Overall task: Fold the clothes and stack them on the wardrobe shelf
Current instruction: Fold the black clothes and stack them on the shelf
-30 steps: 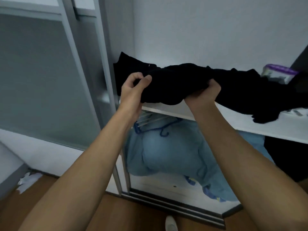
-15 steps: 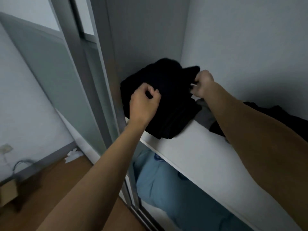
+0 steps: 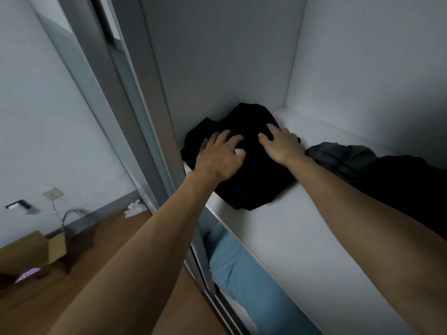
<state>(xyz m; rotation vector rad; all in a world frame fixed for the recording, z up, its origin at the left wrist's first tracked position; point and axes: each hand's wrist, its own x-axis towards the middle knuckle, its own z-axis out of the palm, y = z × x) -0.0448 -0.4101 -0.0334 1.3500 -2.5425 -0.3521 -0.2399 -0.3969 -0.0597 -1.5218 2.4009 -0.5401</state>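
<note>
Left grip [image 3: 217, 154]: released, palm down on the black garment [image 3: 251, 180], fingers spread and slightly bent. No cloth is seen pinched.

Right grip [image 3: 281, 145]: released, fingers spread, pressing the same garment near its far right edge. The 2 grips lie side by side, near each other but apart.

Black garment: a folded bundle directly under both grips. It sits on the white shelf [image 3: 290, 243] in the left rear corner of the wardrobe, against the side wall.

Grey garment [image 3: 338, 153]: crumpled, on the shelf just right of the right grip. Whether it touches the black garment cannot be told.

Dark pile [image 3: 399, 187]: farther right of the right grip, against the grey garment and partly behind the right forearm.

Blue cloth [image 3: 242, 276]: under the shelf, below both grips.

Door frame [image 3: 135, 122]: left of the left grip.

Box [image 3: 36, 247]: on the wooden floor [image 3: 101, 247], well left of and below the left grip.
</note>
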